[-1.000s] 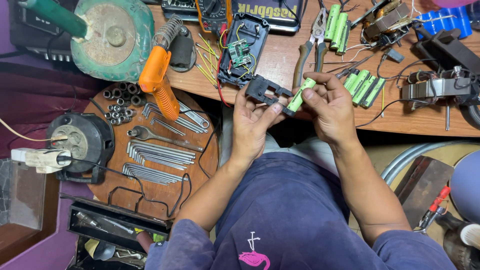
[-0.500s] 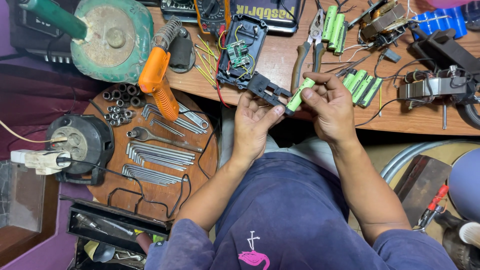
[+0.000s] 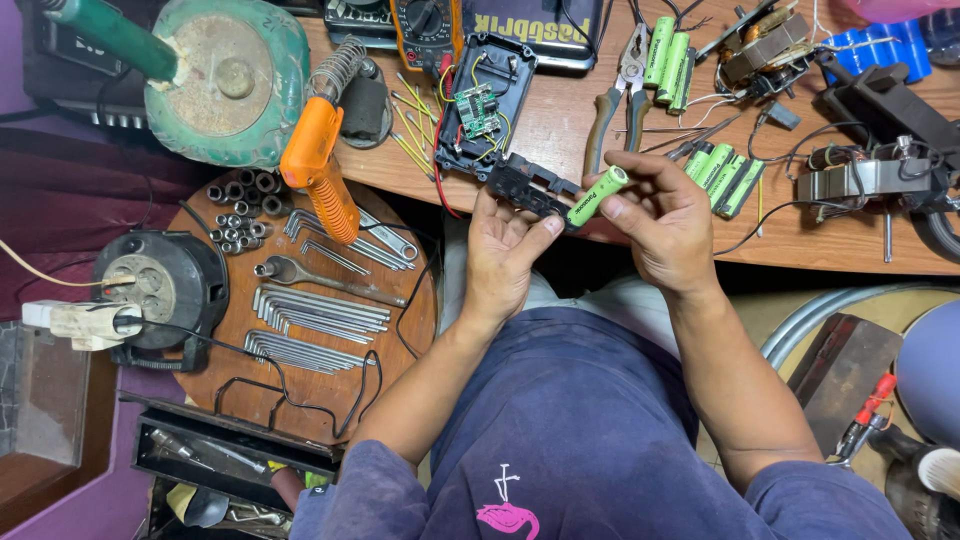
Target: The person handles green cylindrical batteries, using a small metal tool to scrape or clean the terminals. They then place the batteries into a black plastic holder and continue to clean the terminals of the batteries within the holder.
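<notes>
1. The green battery cell [image 3: 597, 195] is a slim cylinder whose long axis runs diagonally, its upper end pointing up and to the right toward the surface [image 3: 560, 120] and its lower end down and to the left.
2. It is bright green with dark printing along its side and a pale, flat cap at the upper end.
3. The right hand [image 3: 665, 222] is clamped on the cell, thumb under its lower end and fingers curled over its upper part.
4. The cell's lower end meets a black plastic holder [image 3: 527, 188], an oblong, slotted piece that lies slanted from upper left to lower right.
5. The left hand [image 3: 503, 255] is closed on that holder from below, palm up, thumb tip against its right end just beside the cell.
6. Both hands hover together at the near edge of the surface, above the person's lap.
7. Just behind the holder lies an open black case [image 3: 485, 100] with a small green circuit board and yellow wires.
8. More green cells [image 3: 725, 178] lie side by side to the right of the hands, and three others [image 3: 670, 50] stand farther back beside a pair of pliers [image 3: 618, 95].
9. To the left, an orange soldering gun [image 3: 318, 168] rests over a round wooden board [image 3: 310, 395] carrying wrenches, hex keys and sockets.
</notes>
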